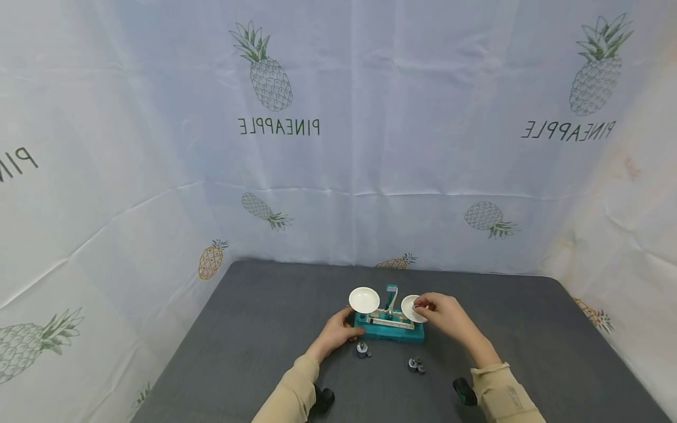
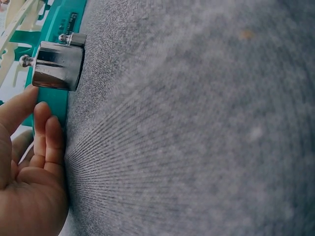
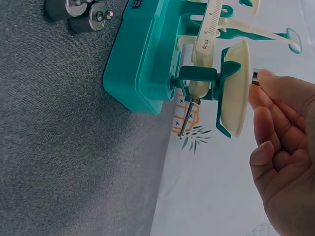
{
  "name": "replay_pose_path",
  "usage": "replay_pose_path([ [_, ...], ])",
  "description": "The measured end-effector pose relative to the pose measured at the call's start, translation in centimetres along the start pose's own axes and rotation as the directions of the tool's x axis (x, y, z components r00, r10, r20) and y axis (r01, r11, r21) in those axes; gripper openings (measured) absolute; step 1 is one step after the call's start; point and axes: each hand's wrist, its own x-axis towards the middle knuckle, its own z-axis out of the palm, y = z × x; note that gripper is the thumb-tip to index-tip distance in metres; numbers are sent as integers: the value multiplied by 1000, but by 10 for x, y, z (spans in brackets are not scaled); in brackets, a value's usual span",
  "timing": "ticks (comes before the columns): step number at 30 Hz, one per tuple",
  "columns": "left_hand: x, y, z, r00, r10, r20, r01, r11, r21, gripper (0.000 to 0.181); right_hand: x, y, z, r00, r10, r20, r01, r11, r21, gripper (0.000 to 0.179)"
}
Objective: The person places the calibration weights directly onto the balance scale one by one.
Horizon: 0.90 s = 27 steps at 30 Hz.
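A teal balance scale (image 1: 391, 334) with two white pans stands on the dark table. My left hand (image 1: 334, 332) holds the left end of its base, thumb along the front side. In the right wrist view, my right hand (image 3: 288, 123) pinches a small metal weight (image 3: 255, 76) between thumb and index finger, close over the right pan (image 3: 236, 91). Nothing lies in the left pan (image 1: 364, 300). In front of the base stand a large shiny weight (image 2: 58, 66) and a small weight (image 2: 77, 39). More metal weights (image 1: 413, 365) stand farther right.
The grey table (image 1: 254, 329) reaches back to a white curtain (image 1: 344, 158) printed with pineapples. A dark object (image 1: 325, 400) shows beside the left sleeve, and another dark object (image 1: 464, 392) beside the right sleeve. The scale's upright pointer (image 1: 392, 296) rises between the pans.
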Motion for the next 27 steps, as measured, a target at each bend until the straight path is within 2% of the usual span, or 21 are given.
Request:
replay_pose_path([
  [2,-3,6,-2,1000,0,5,0,1000,-10,57,2,0,1,1000,0,1,0,1000,-10,11],
  [4,-2,6,-2,1000,3,9,-2,1000,-10,57,4,-1,3,1000,-4,6,4,1000,-21,11],
  [10,11,-20,4,1000,16,-1,-16,1000,17,59,8,-2,9,1000,-13,7,13,999,-38,11],
  [13,14,-28,3,1000,16,5,-16,1000,12,61,9,-3,10,999,-32,-11,31,998,-56,11],
  [18,15,-29,2,1000,-6,20,6,1000,-3,63,12,-3,12,999,-34,-35,31,997,-68,9],
  [27,15,-27,3,1000,-13,4,13,1000,-9,62,16,0,15,999,-44,-12,42,995,-90,10],
])
